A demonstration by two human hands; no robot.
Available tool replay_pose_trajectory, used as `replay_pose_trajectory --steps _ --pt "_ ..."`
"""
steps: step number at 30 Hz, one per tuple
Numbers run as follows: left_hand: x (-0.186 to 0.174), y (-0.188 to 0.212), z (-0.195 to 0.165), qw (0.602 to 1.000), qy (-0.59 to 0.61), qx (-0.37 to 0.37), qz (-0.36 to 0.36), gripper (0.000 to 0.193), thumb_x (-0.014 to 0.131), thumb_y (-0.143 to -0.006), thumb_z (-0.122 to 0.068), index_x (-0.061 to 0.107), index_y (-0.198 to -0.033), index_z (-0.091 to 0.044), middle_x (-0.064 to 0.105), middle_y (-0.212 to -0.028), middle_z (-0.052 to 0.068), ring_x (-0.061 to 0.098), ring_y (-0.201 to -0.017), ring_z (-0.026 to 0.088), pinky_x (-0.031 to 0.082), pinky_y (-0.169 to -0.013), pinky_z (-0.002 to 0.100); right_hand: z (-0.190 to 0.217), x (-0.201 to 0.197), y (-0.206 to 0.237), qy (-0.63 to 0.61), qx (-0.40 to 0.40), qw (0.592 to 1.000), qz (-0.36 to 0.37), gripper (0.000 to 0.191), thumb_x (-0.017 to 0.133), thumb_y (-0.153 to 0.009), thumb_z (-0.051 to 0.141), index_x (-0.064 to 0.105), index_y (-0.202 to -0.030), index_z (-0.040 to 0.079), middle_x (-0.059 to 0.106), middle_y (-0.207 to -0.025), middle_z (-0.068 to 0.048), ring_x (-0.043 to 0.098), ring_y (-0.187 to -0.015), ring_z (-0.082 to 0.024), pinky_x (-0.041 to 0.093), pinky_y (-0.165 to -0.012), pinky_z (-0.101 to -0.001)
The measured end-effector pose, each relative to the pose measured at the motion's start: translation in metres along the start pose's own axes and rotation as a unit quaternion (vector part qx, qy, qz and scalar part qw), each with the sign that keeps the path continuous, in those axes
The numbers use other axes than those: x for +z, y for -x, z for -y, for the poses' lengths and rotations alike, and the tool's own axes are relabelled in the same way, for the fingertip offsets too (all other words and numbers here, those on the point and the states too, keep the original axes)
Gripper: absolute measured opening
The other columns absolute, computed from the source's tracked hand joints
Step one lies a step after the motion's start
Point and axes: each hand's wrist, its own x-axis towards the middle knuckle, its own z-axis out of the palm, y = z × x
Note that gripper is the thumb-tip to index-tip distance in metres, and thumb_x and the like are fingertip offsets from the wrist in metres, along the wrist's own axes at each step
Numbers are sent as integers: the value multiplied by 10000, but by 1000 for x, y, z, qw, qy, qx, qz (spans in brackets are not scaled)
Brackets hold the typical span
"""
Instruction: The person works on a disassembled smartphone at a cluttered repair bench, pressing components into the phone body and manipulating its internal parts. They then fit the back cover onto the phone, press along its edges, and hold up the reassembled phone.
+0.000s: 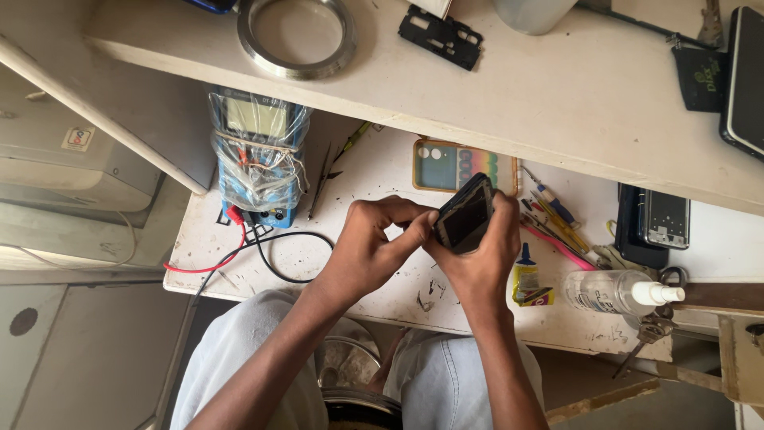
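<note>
Phone (465,216) sat clamped in our right hand (477,255) above the counter (382,179); our left hand (370,247) pinched its edge, multimeter (259,155) nearby

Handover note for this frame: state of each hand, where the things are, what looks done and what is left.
Right hand: cradles the dark phone from below and behind, above the white table.
Left hand: fingertips pinch the phone's left edge.
Nearby: multimeter in a plastic bag, tweezers, colourful phone case, glue bottle, clear spray bottle.
Done: phone is out of the case, in hand.
Left: the phone looks whole; whether it is opened cannot be told.
</note>
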Motion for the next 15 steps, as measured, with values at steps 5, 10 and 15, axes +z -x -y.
replay_pose_trajectory --steps 5,10,15 --pt "-4 2 -6 998 -20 -59 33 241 671 -926 -145 752 -1104 -4 795 -954 153 755 -767 152 570 -536 287 -1 0 1 -18 16 1000 10 767 972 -726 242 478 -1254 -13 584 -1067 -173 617 -957 -335 523 -833 -458" --pt "-5 1 -11 996 -35 -71 47 269 670 -930 -157 741 -1146 -12 795 -961 160 741 -671 153 566 -512 292 -3 -1 3 -20 14 1000 2 788 969 -685 220 472 -1250 -15 585 -1078 -172 611 -975 -341 519 -831 -462" --pt "-3 3 -15 996 -60 -47 46 252 651 -960 -158 741 -1141 -8 777 -930 176 746 -678 175 560 -518 299 -6 2 5 -31 25 999 3 785 966 -669 213 478 -1241 -14 587 -1081 -174 621 -974 -338 522 -833 -454"
